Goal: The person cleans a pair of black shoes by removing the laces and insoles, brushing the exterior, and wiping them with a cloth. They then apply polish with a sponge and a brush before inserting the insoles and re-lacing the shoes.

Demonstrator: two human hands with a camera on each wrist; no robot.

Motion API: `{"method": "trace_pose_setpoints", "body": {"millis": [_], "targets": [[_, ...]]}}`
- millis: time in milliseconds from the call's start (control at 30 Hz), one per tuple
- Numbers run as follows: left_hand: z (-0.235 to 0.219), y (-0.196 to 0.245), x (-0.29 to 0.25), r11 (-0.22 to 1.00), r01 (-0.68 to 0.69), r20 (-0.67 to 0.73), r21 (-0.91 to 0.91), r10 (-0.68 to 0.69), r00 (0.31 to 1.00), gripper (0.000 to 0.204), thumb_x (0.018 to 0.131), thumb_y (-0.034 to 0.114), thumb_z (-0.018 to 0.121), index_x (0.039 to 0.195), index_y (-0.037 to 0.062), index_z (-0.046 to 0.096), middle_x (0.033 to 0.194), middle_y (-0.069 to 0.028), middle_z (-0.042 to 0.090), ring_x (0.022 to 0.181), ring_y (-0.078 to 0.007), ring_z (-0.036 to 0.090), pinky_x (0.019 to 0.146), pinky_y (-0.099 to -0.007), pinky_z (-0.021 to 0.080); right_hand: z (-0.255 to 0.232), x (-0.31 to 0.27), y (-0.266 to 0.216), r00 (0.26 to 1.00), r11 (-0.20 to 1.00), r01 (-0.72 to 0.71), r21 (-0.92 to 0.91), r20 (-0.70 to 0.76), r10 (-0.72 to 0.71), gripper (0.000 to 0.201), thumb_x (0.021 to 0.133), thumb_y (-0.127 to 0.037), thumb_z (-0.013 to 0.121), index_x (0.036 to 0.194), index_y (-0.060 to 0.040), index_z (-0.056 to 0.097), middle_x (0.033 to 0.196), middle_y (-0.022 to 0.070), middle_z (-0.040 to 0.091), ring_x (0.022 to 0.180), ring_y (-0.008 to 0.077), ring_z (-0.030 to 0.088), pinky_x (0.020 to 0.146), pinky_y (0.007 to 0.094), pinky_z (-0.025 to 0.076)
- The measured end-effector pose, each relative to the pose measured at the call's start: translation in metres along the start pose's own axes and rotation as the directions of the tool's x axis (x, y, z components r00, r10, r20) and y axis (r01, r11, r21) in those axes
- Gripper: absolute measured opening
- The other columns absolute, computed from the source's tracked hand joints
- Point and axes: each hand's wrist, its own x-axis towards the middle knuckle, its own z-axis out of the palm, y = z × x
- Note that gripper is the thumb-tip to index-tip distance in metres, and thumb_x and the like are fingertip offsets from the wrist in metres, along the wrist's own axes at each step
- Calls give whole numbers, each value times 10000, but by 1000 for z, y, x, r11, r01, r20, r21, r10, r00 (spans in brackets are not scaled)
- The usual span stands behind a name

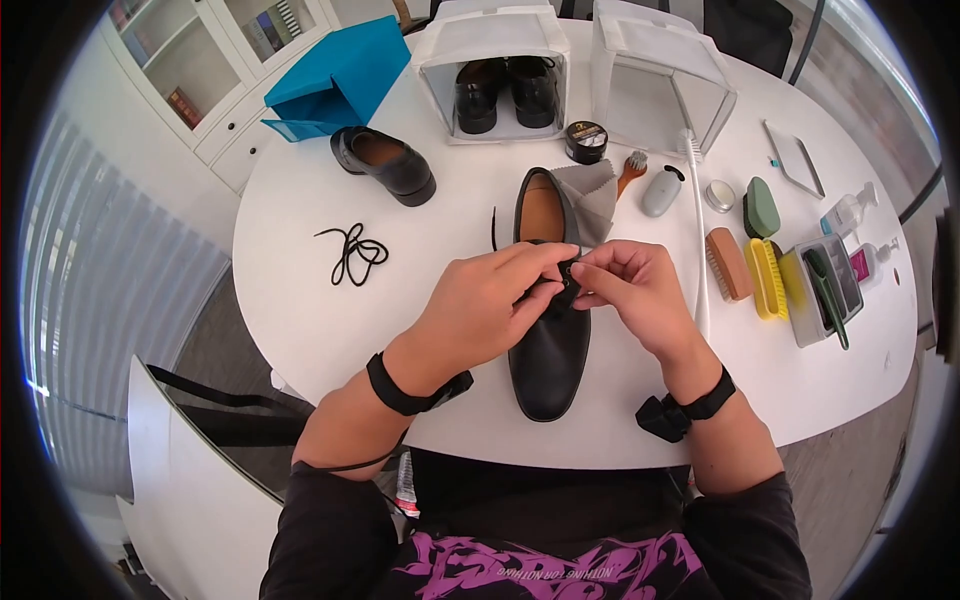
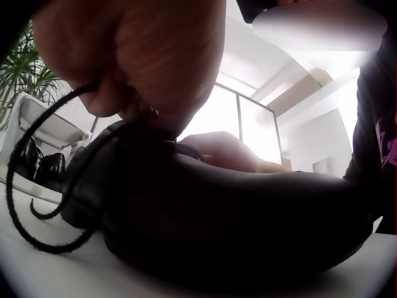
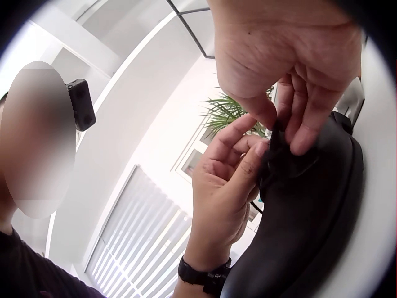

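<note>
A black leather shoe [image 1: 548, 365] points its toe at the person, its tan insole showing at the far end. Over its eyelets the left hand [image 1: 475, 305] and right hand [image 1: 640, 300] meet, fingertips nearly touching. The left hand pinches at the eyelet flap; in the left wrist view a black lace [image 2: 17, 211] loops down from its fingers beside the shoe. Thumb and fingers of the right hand [image 3: 291, 74] pinch the dark flap or lace at the opening in the right wrist view; which of these is hidden by the fingers.
Left on the table [image 1: 290, 330] lie a coiled lace [image 1: 358, 252] and another black shoe [image 1: 395, 170]. A grey cloth [image 1: 590, 200] touches the shoe's far right side. Polish tin [image 1: 586, 142], brushes, bottles and a caddy stand right. Behind are a blue box [image 1: 345, 75] and white boxes.
</note>
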Motion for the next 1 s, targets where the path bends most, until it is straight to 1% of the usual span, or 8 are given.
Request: {"method": "trace_pose_setpoints", "body": {"millis": [67,200,267,467,533,700,867,1000], "targets": [[5,-4,-1,998,2,-69,-55,-6,998,478,960,-34,824,1418,95,772,1091,-66,826,811,-169,766,685,-279,596,1,0,0,1000,1000,-7,-2,-3,7,144,1099,-71,780,1144,61,819,1045,102,834,896,155,811,822,305,710],[6,-2,1,999,9,-56,-51,-12,998,442,955,-40,825,1379,79,781,1113,-77,832,864,-169,802,686,-271,601,2,0,0,1000,1000,-4,21,-3,4,164,1087,-78,797,1123,80,818,1004,108,833,876,157,819,819,291,694],[6,-4,1,999,-24,-51,-49,22,998,391,953,-38,828,1327,72,797,1097,-78,840,879,-171,826,688,-268,606,1,-1,-2,1000,1000,-1,20,7,0,164,1091,-80,793,1132,77,820,1001,107,832,883,159,821,826,294,695],[4,-4,-1,1000,24,-64,8,-23,998,324,956,-24,831,1264,75,815,1025,-71,858,823,-170,830,688,-266,616,-4,-1,-2,994,999,4,33,106,-7,147,1080,2,747,1183,87,808,1058,106,830,950,163,826,894,306,695],[2,-3,1,1000,16,-57,-1,-17,998,315,958,-22,828,1258,74,815,1028,-73,860,822,-170,830,686,-267,615,-6,-1,-1,982,987,100,-123,169,-78,160,1047,72,738,1193,84,803,1075,104,829,972,160,826,902,302,691],[3,-4,0,999,5,-68,-36,-8,998,286,967,-6,828,1239,82,817,1019,-72,859,810,-176,828,677,-276,611,-6,0,0,980,987,103,-123,184,-80,183,1026,107,753,1198,73,807,1066,97,829,982,152,822,891,296,688],[-1,0,0,998,9,-37,65,-6,999,223,973,27,844,1183,95,809,966,-56,841,762,-206,811,665,-303,609,-6,0,-3,978,987,97,-128,198,-70,185,1025,104,778,1202,64,817,1077,93,829,979,142,816,892,291,688],[2,-1,-2,999,14,-56,47,-11,998,207,971,26,847,1164,89,802,978,-56,838,772,-219,811,660,-315,610,-4,0,1,973,983,152,-104,191,-130,176,1027,86,804,1196,51,835,1084,83,830,996,139,811,884,285,685]]}}
